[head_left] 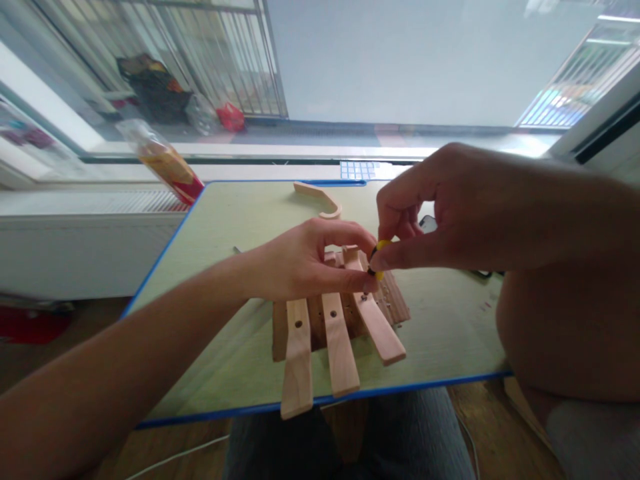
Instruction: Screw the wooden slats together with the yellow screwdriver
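Observation:
My right hand (420, 220) pinches a short yellow-and-black screwdriver (383, 259) between thumb and fingers. At its lower black end, the thumb and index finger of my left hand (320, 260) close around it. Beneath both hands lies a brown wooden board (320, 327), with small holes in it. Three pale wooden strips rest across the board and stick out past its near side: a left strip (298, 363), a middle strip (343, 360) and a right strip (384, 331). A screw (365, 297) shows in the right strip, just below the screwdriver. Its tip is hidden by my left fingers.
A hook-shaped wooden piece (320, 195) lies on the far part of the blue-edged table (240, 207). A phone-like dark object (428, 223) shows behind my right hand. A bag with yellow and red print (170, 170) stands by the radiator (95, 247) at left.

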Motion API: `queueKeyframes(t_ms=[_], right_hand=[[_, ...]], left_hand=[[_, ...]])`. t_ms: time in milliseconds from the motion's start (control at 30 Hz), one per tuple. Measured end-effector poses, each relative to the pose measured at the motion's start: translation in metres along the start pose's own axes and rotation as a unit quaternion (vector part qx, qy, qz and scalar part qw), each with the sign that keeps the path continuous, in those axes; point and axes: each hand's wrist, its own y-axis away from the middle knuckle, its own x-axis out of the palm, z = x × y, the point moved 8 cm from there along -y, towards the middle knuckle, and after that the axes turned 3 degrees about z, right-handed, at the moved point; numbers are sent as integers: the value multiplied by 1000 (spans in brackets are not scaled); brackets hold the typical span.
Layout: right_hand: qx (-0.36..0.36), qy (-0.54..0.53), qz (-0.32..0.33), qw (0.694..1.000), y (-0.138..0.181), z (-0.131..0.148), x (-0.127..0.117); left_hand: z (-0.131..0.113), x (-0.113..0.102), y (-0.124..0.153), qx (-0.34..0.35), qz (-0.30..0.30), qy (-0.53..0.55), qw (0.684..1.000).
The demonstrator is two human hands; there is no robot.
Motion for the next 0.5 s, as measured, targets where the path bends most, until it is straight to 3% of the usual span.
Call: queueKeyframes(t_ms=[500], right_hand=[[8, 44, -21, 999, -5, -1, 4]], left_hand=[[3, 1, -1, 3, -1, -10, 1000]])
